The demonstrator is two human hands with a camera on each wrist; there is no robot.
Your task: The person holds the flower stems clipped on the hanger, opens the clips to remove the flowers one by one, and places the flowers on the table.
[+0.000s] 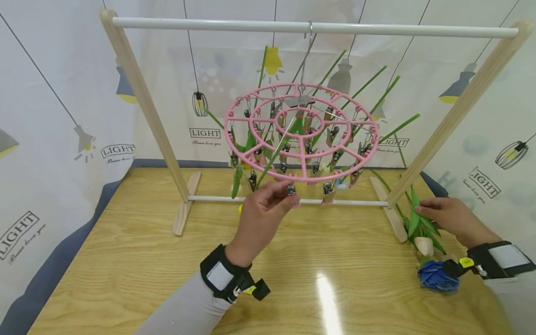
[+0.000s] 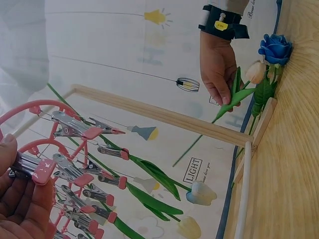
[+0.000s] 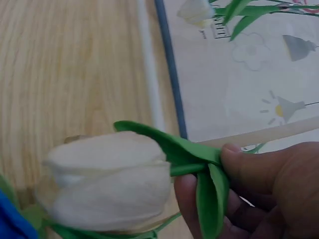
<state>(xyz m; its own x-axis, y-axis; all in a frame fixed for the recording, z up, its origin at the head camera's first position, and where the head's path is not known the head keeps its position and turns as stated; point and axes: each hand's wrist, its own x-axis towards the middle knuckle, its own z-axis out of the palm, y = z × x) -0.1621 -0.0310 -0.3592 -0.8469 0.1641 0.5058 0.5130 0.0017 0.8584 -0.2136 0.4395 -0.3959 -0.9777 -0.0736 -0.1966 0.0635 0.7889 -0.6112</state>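
A round pink drying hanger (image 1: 303,160) with several metal clips hangs from a white bar. At its near rim my left hand (image 1: 260,221) pinches one metal clip (image 2: 32,167) with pink tips between thumb and fingers. To the right, my right hand (image 1: 456,221) holds a white artificial tulip (image 3: 109,181) by its green stem and leaves, just below the bloom. Beneath that hand lies a blue rose (image 1: 437,276) with more greenery. Several flowers, such as a pale blue-white tulip (image 2: 201,193), hang bloom-down from other clips.
The wooden frame's right post (image 1: 456,116) and foot (image 1: 389,211) stand between the hanger and my right hand. A white lower bar (image 1: 360,202) crosses behind my left hand. A printed cloth (image 1: 167,70) backs the wooden table (image 1: 138,270).
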